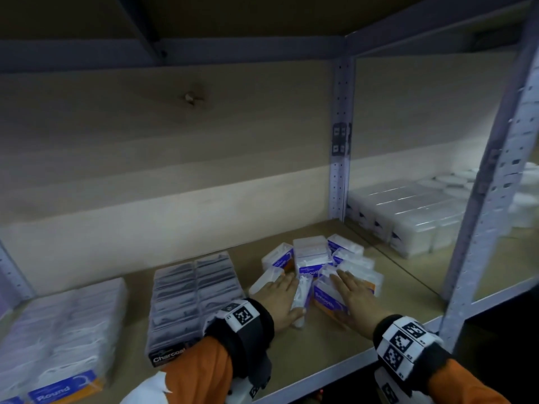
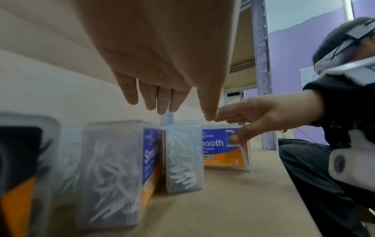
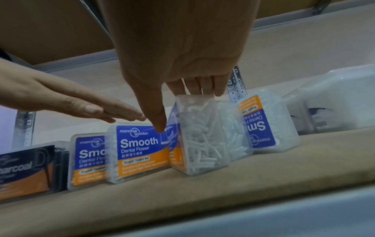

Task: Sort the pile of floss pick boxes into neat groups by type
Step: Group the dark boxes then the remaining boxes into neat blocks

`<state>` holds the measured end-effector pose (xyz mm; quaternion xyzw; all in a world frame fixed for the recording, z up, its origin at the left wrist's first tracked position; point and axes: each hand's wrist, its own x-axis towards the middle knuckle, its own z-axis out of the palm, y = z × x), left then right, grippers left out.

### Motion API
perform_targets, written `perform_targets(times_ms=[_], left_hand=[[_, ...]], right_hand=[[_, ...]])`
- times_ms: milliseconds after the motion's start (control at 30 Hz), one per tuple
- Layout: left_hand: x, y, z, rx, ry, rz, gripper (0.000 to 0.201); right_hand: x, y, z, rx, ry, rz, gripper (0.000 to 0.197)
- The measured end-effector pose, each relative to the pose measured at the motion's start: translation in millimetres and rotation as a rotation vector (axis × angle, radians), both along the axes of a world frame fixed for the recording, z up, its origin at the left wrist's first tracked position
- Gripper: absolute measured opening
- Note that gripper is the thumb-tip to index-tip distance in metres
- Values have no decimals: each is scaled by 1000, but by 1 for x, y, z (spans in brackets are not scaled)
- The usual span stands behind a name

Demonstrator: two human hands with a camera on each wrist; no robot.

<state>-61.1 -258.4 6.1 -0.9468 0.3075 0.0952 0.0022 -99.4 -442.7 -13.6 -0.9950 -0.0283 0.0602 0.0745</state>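
Observation:
A loose pile of clear Smooth floss pick boxes (image 1: 313,258) with blue and orange labels lies mid-right on the shelf board (image 1: 335,342). My left hand (image 1: 287,290) lies flat, fingers straight, over the pile's near-left boxes. My right hand (image 1: 350,290) lies flat over a Smooth box (image 1: 329,300) at the front. In the right wrist view the right hand (image 3: 176,105) has its thumb against an upright Smooth box (image 3: 140,150) and its fingers at the top of a tilted clear box (image 3: 201,133). In the left wrist view the left hand (image 2: 172,109) hovers just above the boxes (image 2: 182,157).
A neat block of dark Charcoal boxes (image 1: 192,298) stands left of the pile. A block of Round boxes (image 1: 58,330) fills the far left. Grey shelf posts (image 1: 339,141) bound the bay; white packs (image 1: 408,217) sit in the neighbouring bay to the right.

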Motion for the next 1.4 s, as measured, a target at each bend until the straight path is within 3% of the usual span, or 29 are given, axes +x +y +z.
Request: perform_targets(times_ms=[400, 833, 1400], left_hand=[[5, -14, -36, 78, -15, 80, 74], [9, -19, -42, 86, -6, 116, 84], [6, -21, -43, 24, -45, 170, 79]], right_hand=[[8, 4, -13, -32, 58, 36, 66], [17, 1, -26, 4, 49, 13, 66], [14, 1, -20, -14, 12, 47, 68]])
